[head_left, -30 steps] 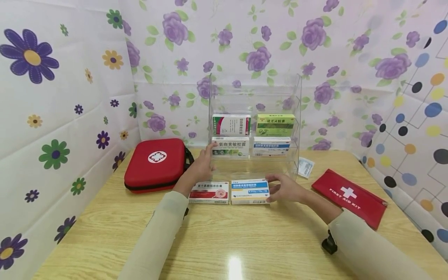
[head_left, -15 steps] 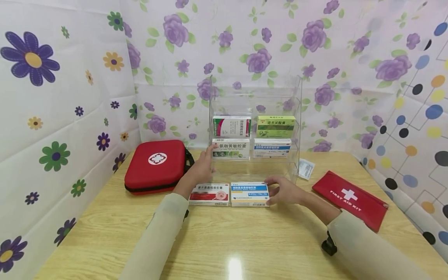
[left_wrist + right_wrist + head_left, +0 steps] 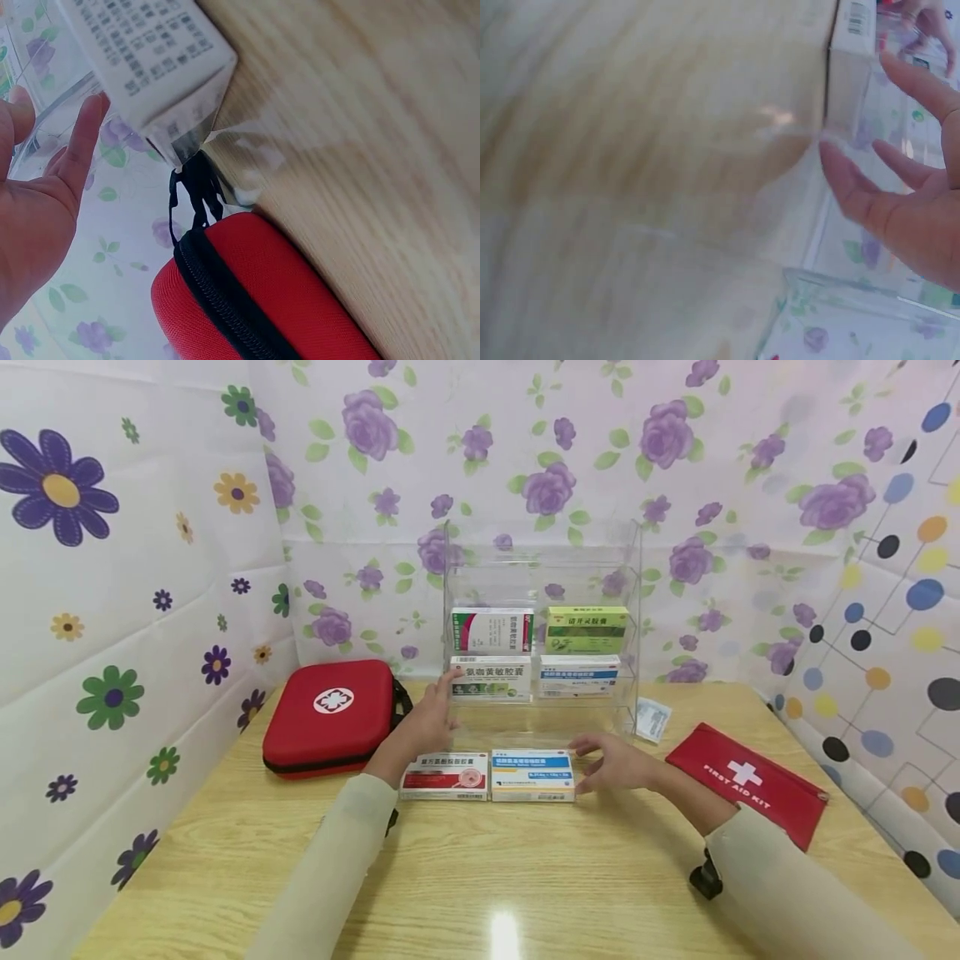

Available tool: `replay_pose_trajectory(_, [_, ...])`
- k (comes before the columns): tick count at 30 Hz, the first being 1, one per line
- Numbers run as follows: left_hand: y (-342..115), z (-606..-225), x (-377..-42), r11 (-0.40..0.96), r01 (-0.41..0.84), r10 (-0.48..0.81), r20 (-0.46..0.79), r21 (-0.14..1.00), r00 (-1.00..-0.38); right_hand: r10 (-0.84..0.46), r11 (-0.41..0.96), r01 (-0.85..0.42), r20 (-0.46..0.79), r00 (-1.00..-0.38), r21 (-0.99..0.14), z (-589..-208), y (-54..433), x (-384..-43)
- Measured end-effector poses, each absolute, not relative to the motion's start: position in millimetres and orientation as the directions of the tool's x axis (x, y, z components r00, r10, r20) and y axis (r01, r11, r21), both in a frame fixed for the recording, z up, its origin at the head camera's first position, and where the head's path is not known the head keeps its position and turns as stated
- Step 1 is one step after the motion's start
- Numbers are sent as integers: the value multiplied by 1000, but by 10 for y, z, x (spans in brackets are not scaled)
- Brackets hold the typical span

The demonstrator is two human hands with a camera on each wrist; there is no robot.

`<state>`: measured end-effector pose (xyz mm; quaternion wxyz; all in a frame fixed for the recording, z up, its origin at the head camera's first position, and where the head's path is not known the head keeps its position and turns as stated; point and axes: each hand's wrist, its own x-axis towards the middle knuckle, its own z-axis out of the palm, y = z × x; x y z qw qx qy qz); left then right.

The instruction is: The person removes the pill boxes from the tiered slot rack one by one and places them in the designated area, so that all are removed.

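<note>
My left hand [image 3: 423, 724] is at the left edge of a clear tiered rack [image 3: 547, 717]. Its straight fingers touch the edge beside a white-and-green medicine box [image 3: 491, 680]. In the left wrist view the left hand [image 3: 41, 202] has thumb and finger apart, with clear plastic between them. On the table before the rack, a red-and-white medicine box [image 3: 446, 777] and a blue-and-white medicine box [image 3: 533, 775] lie side by side. My right hand [image 3: 621, 765] is just off the right end of the blue-and-white box, fingers and thumb spread around that end.
A red hard case [image 3: 330, 714] sits left of the rack. At right lie a red first aid pouch [image 3: 746, 783] and a small white packet [image 3: 653, 719]. The rack also holds a magenta-and-white box [image 3: 492, 632], a green box [image 3: 587, 630] and another blue-and-white box [image 3: 578, 677].
My right hand's fingers have come slightly away from the blue-and-white medicine box, which they touched earlier. My left hand stays at the rack's edge. The boxes keep their places.
</note>
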<state>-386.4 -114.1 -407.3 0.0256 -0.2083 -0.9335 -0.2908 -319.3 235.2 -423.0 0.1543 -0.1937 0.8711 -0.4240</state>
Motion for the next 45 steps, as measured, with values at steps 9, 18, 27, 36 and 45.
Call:
replay_pose_trajectory(9, [-1242,-4008,-3833,748,465,418,208,474,-884,-452,583,-264,-36,-892,-768,-4039,2518,-3166])
replay_pose_trajectory(18, [-1239,-3957,-3757,753,541,404,385,374,-830,-416,558,-284,33,-909,-780,-3899,2645,-3143])
replay_pose_trajectory(27, [-1216,-3977,-3777,760,531,390,391,374,-834,-312,579,-351,198,-929,-736,-3762,2627,-3140])
replay_pose_trajectory(36, [-1278,-4047,-3847,721,550,419,366,422,-831,-184,625,-422,402,-897,-657,-3598,2629,-3233])
replay_pose_trajectory(45, [-1314,-4066,-3866,670,540,415,345,510,-842,-147,691,-511,593,-792,-511,-3548,2727,-3449])
